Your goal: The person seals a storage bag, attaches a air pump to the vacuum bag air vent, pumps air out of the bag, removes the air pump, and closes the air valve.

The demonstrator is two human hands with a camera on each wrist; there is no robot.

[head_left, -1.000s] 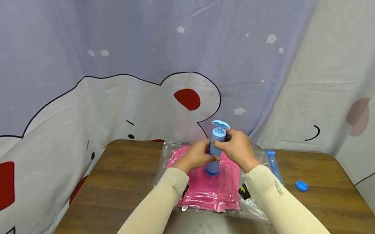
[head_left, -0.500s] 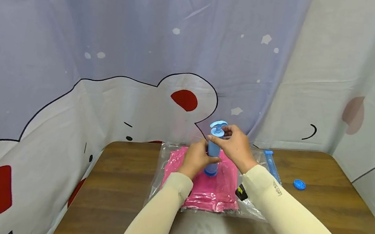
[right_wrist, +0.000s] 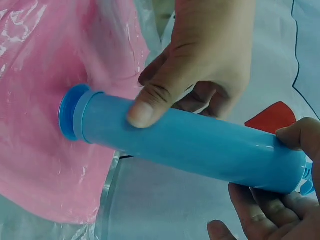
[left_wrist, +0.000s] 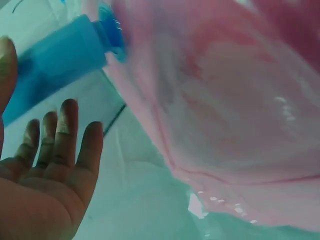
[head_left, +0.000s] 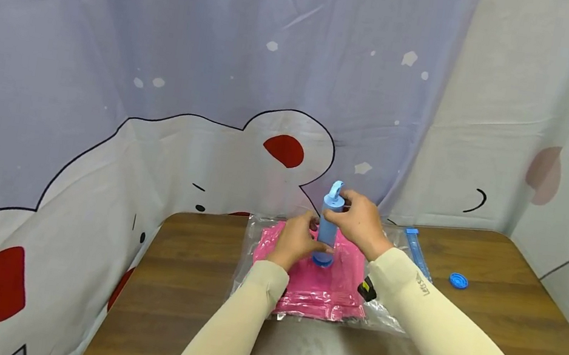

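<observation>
A blue hand air pump (head_left: 327, 233) stands upright on a blue round valve (right_wrist: 70, 112) in a pink plastic bag (head_left: 319, 296). Its handle (head_left: 336, 189) at the top is seen nearly edge-on. The right hand (head_left: 360, 222) grips the upper barrel, thumb on one side and fingers on the other. Lower down is the left hand (head_left: 296, 244). Its thumb lies across the front of the barrel in the right wrist view. In the left wrist view its fingers (left_wrist: 65, 132) are spread and loosely extended beside the pump (left_wrist: 60, 60), with a gap between.
Clear plastic (head_left: 253, 237) surrounds the pink bag on the wooden table (head_left: 191, 286). To the right lie a long blue strip (head_left: 417, 252) and a round blue cap (head_left: 458, 281). A printed cloth (head_left: 198, 164) hangs behind the table.
The pump's handle has turned from broadside to nearly edge-on, the barrel still upright. Both hands stay around the pump; the left fingers show looser than a second ago.
</observation>
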